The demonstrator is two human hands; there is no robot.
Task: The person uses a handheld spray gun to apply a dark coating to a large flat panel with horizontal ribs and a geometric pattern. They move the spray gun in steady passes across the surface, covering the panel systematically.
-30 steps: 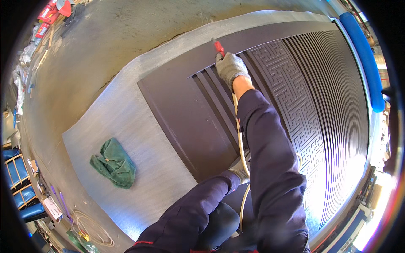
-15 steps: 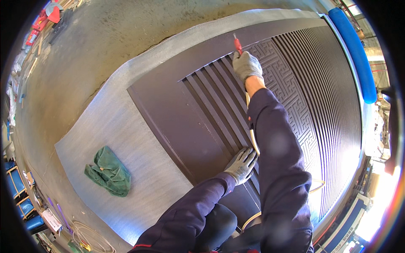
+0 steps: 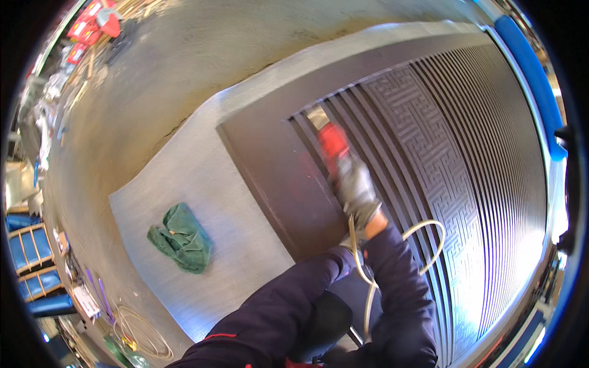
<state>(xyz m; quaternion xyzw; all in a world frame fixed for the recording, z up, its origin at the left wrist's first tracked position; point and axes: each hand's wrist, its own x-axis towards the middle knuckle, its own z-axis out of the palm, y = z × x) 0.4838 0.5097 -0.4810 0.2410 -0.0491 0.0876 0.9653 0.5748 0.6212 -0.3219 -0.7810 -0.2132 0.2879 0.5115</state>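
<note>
My gloved right hand (image 3: 357,190) is closed around a red scraper-like tool (image 3: 332,140) with a broad, pale metal end; motion blurs both. The metal end lies over the slats near the far left corner of the recessed part of a dark brown panel (image 3: 270,184). A cream hose (image 3: 354,245) runs close by my right wrist and loops beside the forearm; whether it joins the tool is unclear. Only a bit of my gloved left hand (image 3: 347,241) shows behind the right wrist, low over the panel, its fingers hidden.
Grey padded sheeting (image 3: 202,159) lies under the panel, with a crumpled green cloth (image 3: 181,239) on its left part. A blue roll (image 3: 531,86) lines the far right edge. Red equipment (image 3: 92,24) and a coiled hose (image 3: 144,334) lie on the floor at the left.
My right hand has come back nearer and slightly left from the panel's far edge, bringing the red tool with it. My left hand has become mostly hidden. The hose now loops out at the right.
</note>
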